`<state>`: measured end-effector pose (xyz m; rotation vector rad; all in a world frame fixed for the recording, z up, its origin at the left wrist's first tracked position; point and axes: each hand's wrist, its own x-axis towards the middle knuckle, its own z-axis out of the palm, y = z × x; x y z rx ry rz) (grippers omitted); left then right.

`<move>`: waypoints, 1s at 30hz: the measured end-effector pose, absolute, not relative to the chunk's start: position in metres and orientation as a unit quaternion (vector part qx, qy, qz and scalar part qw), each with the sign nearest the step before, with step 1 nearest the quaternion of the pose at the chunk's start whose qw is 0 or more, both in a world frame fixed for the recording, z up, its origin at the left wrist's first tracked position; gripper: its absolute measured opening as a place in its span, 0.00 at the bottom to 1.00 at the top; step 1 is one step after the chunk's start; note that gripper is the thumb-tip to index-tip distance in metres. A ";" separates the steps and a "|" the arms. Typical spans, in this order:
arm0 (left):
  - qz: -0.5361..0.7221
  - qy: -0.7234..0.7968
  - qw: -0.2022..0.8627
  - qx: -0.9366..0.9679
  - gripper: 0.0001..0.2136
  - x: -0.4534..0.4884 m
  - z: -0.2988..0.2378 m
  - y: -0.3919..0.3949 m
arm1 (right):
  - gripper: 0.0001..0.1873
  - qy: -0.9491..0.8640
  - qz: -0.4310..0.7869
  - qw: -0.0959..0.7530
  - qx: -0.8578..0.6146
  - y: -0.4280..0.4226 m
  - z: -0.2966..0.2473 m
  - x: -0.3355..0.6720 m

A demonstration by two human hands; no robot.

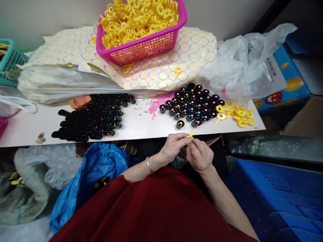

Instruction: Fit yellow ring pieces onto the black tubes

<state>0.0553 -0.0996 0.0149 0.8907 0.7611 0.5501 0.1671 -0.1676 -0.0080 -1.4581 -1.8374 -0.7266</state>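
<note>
Just off the front edge of the white surface, the person's left hand and right hand meet, each grip pinched on a small yellow piece. Its long axis slants away and slightly rightward, toward black cups; behind stands a pink basket.

A slim, silver-coloured bangle rings my arm just behind my left hand. Farther back, past my bare left forearm, the sleeve of my dark red top begins. The plain cloth, softly creased, spreads behind my right hand too, beside a bare right forearm.
</note>
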 end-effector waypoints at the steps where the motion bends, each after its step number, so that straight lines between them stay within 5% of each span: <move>1: 0.262 0.364 0.798 0.402 0.14 0.054 0.012 -0.098 | 0.11 -0.708 -0.271 0.331 -0.561 -0.168 -0.009 0.163; 11: 0.141 0.321 0.771 0.531 0.10 0.035 -0.003 -0.072 | 0.16 -0.744 -0.072 0.211 -0.630 -0.162 0.010 0.167; 15: 0.150 0.342 0.792 0.483 0.09 0.033 0.004 -0.065 | 0.13 -0.754 -0.026 0.228 -0.615 -0.150 0.014 0.171; 23: 0.333 0.454 0.716 0.412 0.10 0.032 -0.005 -0.048 | 0.17 -0.679 -0.106 0.186 -0.702 -0.117 0.007 0.174; 30: 0.359 0.470 0.685 0.426 0.11 0.042 -0.014 -0.045 | 0.17 -0.662 -0.096 0.129 -0.732 -0.105 0.003 0.165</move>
